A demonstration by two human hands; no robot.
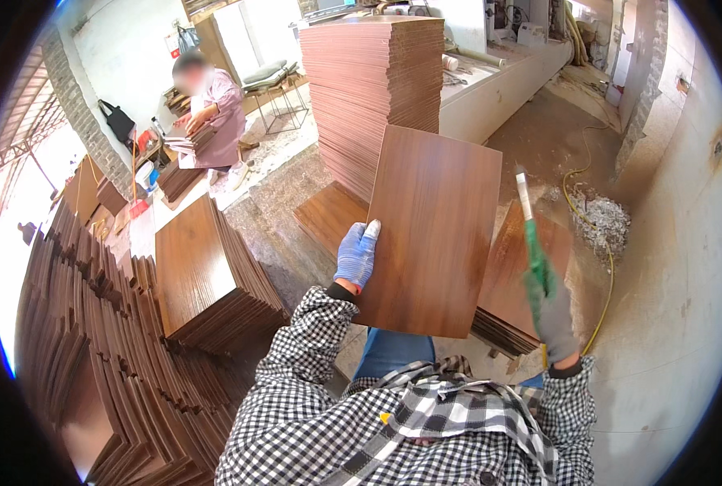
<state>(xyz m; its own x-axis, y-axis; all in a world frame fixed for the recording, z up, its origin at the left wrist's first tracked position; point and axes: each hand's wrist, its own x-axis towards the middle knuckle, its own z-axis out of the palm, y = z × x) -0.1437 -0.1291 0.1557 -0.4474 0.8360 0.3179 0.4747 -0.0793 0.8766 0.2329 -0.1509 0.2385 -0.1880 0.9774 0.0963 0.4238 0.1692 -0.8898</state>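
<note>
My left hand [356,253], in a blue glove, grips the left edge of a brown wood-grain panel [434,227] and holds it up, tilted, in front of me. My right hand [554,312], in a grey glove, is closed around a slim tool with a green handle and a pale tip [529,231], held upright just right of the panel. The tool does not touch the panel.
A tall stack of similar panels [373,89] rises behind the held one, with lower stacks [207,275] to my left and one [511,312] under my right hand. Fanned panels [93,340] fill the left floor. Another person [215,109] works far left. A yellow hose [592,235] runs along the floor.
</note>
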